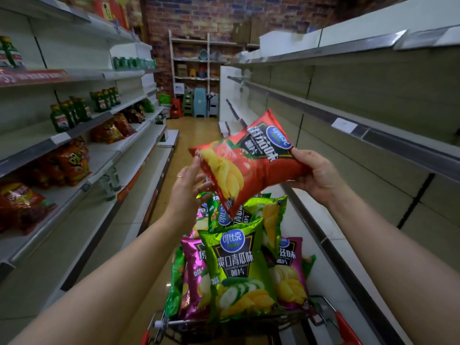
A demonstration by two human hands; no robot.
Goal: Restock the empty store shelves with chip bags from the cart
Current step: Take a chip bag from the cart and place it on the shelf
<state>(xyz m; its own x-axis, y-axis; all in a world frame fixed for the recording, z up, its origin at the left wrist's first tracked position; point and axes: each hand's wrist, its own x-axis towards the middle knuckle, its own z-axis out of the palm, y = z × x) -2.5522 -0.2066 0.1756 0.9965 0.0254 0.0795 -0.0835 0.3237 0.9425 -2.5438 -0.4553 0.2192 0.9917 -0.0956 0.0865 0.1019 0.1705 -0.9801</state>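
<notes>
Okay, my right hand (316, 175) is clamped on the red chip bag (249, 160), held above the cart (344, 328). My left hand (186, 181) has its fingers apart at the bag's left edge; I can't tell if they touch. Next, probably: swing it right onto the empty shelf (373, 136).

The white metal shelving (49, 143) on the left carries green bottles (69, 115) above orange and red snack bags (74, 163). The wire cart with red handles (346, 328) holds green and magenta foil chip bags (239, 267), piled together.

Gold ring (179, 177) on left hand (188, 186)
</notes>
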